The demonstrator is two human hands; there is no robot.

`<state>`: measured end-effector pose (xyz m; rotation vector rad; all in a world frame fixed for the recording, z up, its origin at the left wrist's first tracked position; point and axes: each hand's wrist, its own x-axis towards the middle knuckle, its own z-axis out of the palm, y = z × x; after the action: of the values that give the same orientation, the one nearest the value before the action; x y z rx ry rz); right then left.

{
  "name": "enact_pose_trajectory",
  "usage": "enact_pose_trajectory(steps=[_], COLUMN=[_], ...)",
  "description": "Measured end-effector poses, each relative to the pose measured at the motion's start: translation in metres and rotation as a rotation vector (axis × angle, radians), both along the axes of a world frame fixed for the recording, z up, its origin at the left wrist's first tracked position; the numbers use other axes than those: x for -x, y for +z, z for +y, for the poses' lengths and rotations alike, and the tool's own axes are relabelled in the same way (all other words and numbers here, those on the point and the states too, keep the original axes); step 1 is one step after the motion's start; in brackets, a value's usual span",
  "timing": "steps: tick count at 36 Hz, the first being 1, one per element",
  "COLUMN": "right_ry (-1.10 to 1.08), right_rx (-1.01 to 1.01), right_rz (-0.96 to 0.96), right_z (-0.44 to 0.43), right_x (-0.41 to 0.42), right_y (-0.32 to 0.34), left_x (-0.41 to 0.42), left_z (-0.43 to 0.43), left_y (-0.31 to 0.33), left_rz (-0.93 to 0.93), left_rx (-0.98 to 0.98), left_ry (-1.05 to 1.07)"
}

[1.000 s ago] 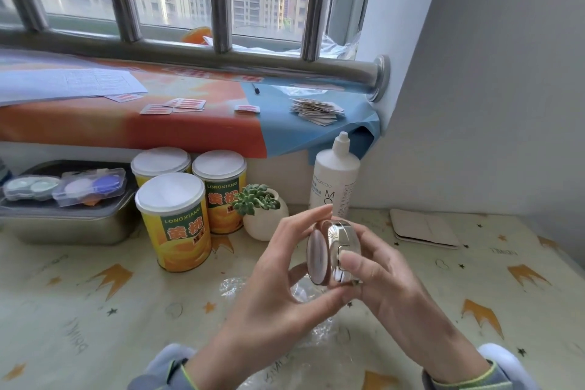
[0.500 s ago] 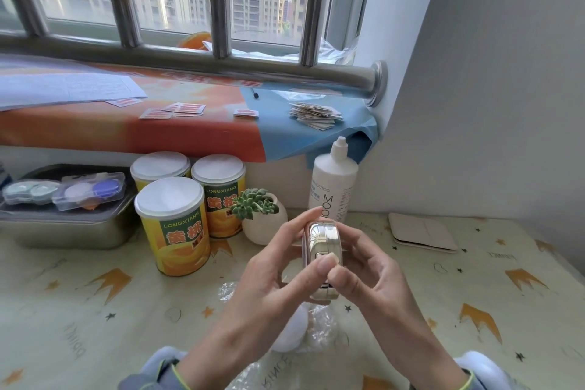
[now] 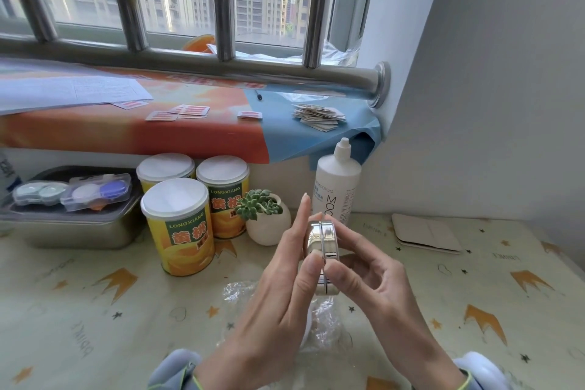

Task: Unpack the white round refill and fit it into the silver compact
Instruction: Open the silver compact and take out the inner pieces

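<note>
The silver compact [image 3: 323,239] is held on edge above the table, its seam facing me and its two halves closed together. My left hand [image 3: 281,304] presses its left face with thumb and fingers. My right hand [image 3: 370,282] grips its right face and lower edge. Below the hands lies a crumpled clear plastic wrapper [image 3: 329,326] on the table. A white round shape [image 3: 306,331], probably the refill, shows partly under the wrapper and behind my left hand.
Three yellow cans [image 3: 179,228] and a small potted succulent [image 3: 264,222] stand behind left of the hands. A white bottle [image 3: 337,187] is right behind the compact. A steel tray [image 3: 79,225] with lens cases sits at the far left, a beige pouch [image 3: 425,233] at the right.
The compact was open a second ago, showing a pale inner disc; both hands have pressed it closed and turned its edge toward me.
</note>
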<state>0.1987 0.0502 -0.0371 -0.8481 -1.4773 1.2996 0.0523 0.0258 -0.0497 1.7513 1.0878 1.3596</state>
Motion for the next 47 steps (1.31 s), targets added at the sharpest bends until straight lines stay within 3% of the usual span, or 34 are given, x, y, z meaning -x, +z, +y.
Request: enact_pose_trajectory(steps=[5, 8, 12, 19, 21, 22, 23, 25, 27, 30, 47], right_ry=[-0.042, -0.013, -0.068, -0.229, -0.262, -0.338, -0.443, -0.550, -0.330, -0.014, -0.011], right_rx=[-0.007, 0.075, 0.300, 0.503, 0.495, 0.408, 0.234, -0.300, -0.604, -0.568, -0.415], right_rz=[-0.025, 0.071, 0.347, 0.355, 0.234, 0.076, -0.160, -0.625, -0.848, -1.035, -1.033], right_z=[0.001, 0.005, 0.010, 0.014, 0.014, 0.014, 0.012, 0.007, 0.003, -0.001, 0.013], right_x=[-0.001, -0.005, -0.010, -0.022, -0.029, -0.034, -0.039, -0.048, -0.053, -0.057, -0.057], right_y=[-0.004, -0.004, 0.001, 0.006, 0.009, 0.009, 0.011, 0.019, 0.031, 0.036, 0.009], left_x=[-0.002, 0.000, 0.007, 0.001, 0.000, -0.001, -0.003, -0.006, -0.010, -0.017, -0.036], left_z=[0.002, 0.003, 0.010, 0.009, 0.010, 0.010, 0.010, 0.011, 0.012, 0.011, 0.009], left_y=[-0.002, 0.003, 0.006, 0.004, 0.005, 0.006, 0.007, 0.007, 0.006, 0.002, -0.001], left_rz=[-0.096, -0.355, -0.694, -0.620, -0.631, -0.627, -0.614, -0.580, -0.544, -0.497, -0.265], left_rx=[-0.018, 0.105, 0.337, 0.495, 0.515, 0.521, 0.522, 0.516, 0.512, 0.539, 0.629], left_ry=[-0.010, -0.072, -0.121, -0.152, -0.195, -0.214, -0.225, -0.237, -0.266, -0.331, -0.215])
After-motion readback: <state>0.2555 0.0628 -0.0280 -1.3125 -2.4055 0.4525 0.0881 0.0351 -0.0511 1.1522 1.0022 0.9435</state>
